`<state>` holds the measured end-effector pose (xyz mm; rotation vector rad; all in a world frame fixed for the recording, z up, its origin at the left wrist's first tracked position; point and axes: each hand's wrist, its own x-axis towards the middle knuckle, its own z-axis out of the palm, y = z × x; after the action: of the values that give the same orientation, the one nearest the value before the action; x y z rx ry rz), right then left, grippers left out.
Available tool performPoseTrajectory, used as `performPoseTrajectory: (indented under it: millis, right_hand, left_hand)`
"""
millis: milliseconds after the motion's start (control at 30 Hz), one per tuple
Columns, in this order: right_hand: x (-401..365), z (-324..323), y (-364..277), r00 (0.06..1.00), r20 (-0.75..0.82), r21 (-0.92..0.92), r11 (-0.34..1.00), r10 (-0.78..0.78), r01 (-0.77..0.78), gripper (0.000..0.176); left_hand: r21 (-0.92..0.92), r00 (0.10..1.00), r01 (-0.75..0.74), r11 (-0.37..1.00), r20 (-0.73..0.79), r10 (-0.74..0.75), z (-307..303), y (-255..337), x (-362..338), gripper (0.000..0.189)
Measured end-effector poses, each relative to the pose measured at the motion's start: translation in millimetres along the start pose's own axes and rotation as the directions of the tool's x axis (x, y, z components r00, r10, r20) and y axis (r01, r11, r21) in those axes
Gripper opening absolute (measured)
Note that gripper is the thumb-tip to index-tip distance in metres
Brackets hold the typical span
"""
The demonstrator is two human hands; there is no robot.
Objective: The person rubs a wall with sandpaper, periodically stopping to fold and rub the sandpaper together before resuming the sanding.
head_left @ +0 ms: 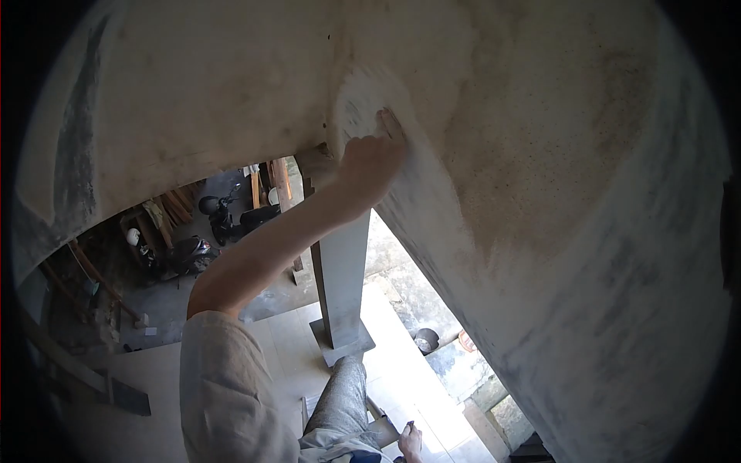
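Observation:
My left hand [373, 163] is raised on an outstretched arm against the plastered overhead surface [540, 139]. Its fingers are bent together over a pale, scuffed patch [361, 104]; whatever they hold is too small and shaded to name. Low in the view, my right hand [411, 444] is closed near my knee, with a small dark thing showing at its top that I cannot make out. Brown stains and grey streaks mark the surface to the right of my left hand.
Below stands a grey column [342, 278] on a square base. Motorbikes [231, 216] and wooden boards [176, 207] are at the left. A dark bucket [426, 340] sits outside beyond the pale tiled floor [285, 339]. The sloping surface's lower edge runs down to the right.

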<state>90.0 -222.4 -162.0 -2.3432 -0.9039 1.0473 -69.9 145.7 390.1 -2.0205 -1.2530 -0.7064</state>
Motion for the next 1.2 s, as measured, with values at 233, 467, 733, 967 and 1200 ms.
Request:
performPoseTrajectory:
  millis: [233,467,733,967,1200]
  right_hand:
    - [10,3,19,0.998,-0.015,0.008,0.998,-0.056,0.056,0.045]
    - [9,4,7,0.997,-0.057,0.073,0.996,-0.043,0.047,0.045]
    - [22,19,26,0.995,-0.084,0.041,0.997,-0.059,0.062,0.046]
    - [0,-2,14,0.999,-0.045,0.057,0.998,-0.003,0.005,0.047]
    - [6,-3,12,0.998,-0.063,0.06,0.998,-0.026,0.03,0.045]
  left_hand:
    - [0.011,0.998,0.026,1.0,-0.05,-0.026,53,-41,43,0.034]
    - [-0.001,1.0,-0.011,1.0,-0.02,0.011,46,-34,31,0.032]
    - [0.005,0.998,-0.039,0.999,0.054,0.039,18,5,-8,0.054]
    - [-0.002,1.0,0.008,1.0,0.01,-0.008,42,-4,7,0.061]
    - [-0.084,0.998,-0.003,0.996,0.066,0.009,39,2,-3,0.061]
